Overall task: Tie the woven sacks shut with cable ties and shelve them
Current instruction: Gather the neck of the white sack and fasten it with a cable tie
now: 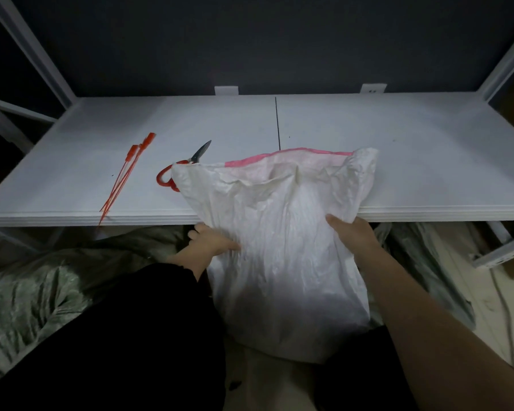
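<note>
A white woven sack (282, 250) with a pink top hem leans against the front edge of the white shelf board (428, 161), its open mouth flopped onto the board. My left hand (211, 240) grips the sack's left side just below the board edge. On the sack's right side, my right hand (352, 234) holds the fabric. A few red cable ties (122, 176) lie on the board at the left, their tips past the front edge. A thin black cable tie (277, 123) lies straight behind the sack.
Red-handled scissors (187, 164) lie on the board, partly under the sack's left corner. Grey-green sacks (42, 292) lie on the floor below, left and right. White rack uprights (33, 51) stand at both sides, with a dark wall behind.
</note>
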